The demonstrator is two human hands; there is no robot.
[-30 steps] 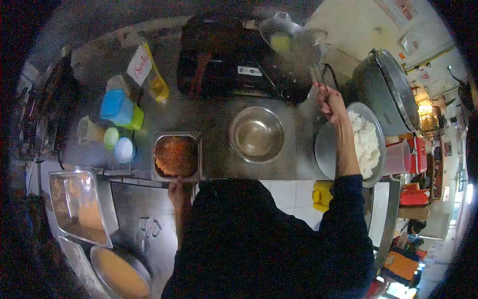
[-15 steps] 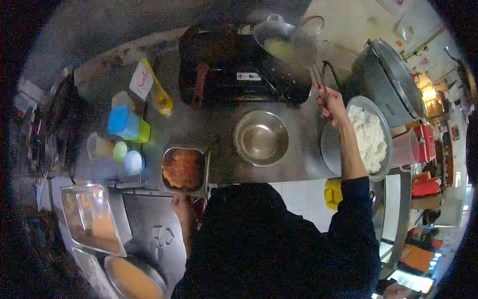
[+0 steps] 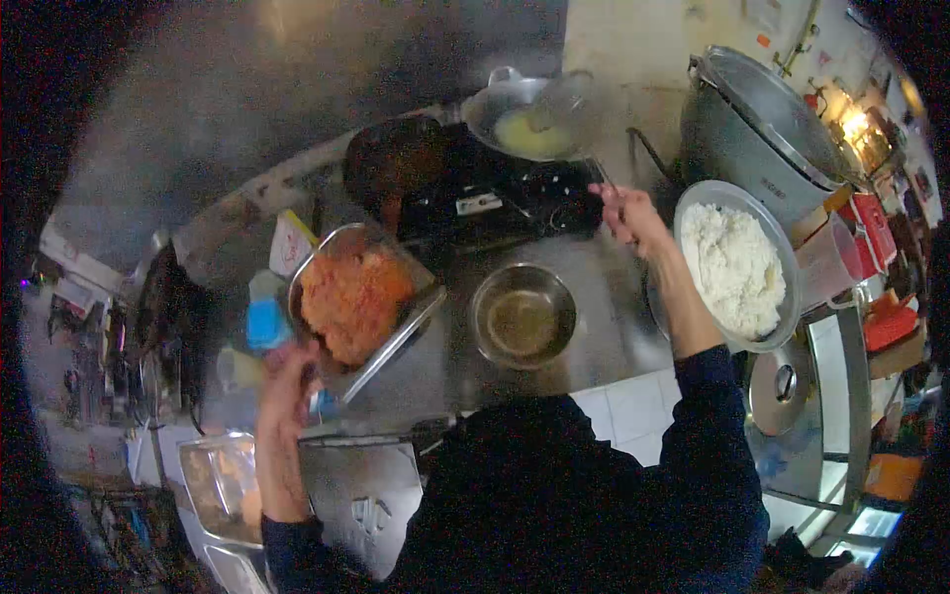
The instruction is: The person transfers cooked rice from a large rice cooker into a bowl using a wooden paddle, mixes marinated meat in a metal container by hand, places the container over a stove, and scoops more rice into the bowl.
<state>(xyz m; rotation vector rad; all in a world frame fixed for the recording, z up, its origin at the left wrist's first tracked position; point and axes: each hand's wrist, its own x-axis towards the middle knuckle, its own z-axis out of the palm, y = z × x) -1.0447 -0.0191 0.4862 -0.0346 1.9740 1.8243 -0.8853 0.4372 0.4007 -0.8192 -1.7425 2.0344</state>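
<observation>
My left hand (image 3: pixel 287 381) is closed on the near-left edge of a metal pan (image 3: pixel 396 342). The pan is raised and tilted, and a chunky orange-red food (image 3: pixel 351 297) fills it. With my right hand (image 3: pixel 633 218) I grip the thin handle of a round strainer (image 3: pixel 576 102), whose head is blurred. It is over the right part of a wok (image 3: pixel 483 107), which holds pale yellow liquid or food (image 3: pixel 524 131). Below the wok lies a black stove (image 3: pixel 460 213). A steel bowl (image 3: pixel 524 317) with a little in its bottom stands between my hands.
A large bowl of white rice (image 3: pixel 737 272) stands right of my right forearm, with a big lidded pot (image 3: pixel 752 124) behind it. A clear plastic jug (image 3: pixel 826 259) is farther right. Blue-lidded containers (image 3: pixel 264 322) lie beyond my left hand. Another metal pan (image 3: pixel 223 485) is at lower left.
My left hand has lifted the pan of orange-red food from the counter's front edge toward the stove and tilted it. My right hand, with the strainer, has shifted slightly left and down. The view has turned.
</observation>
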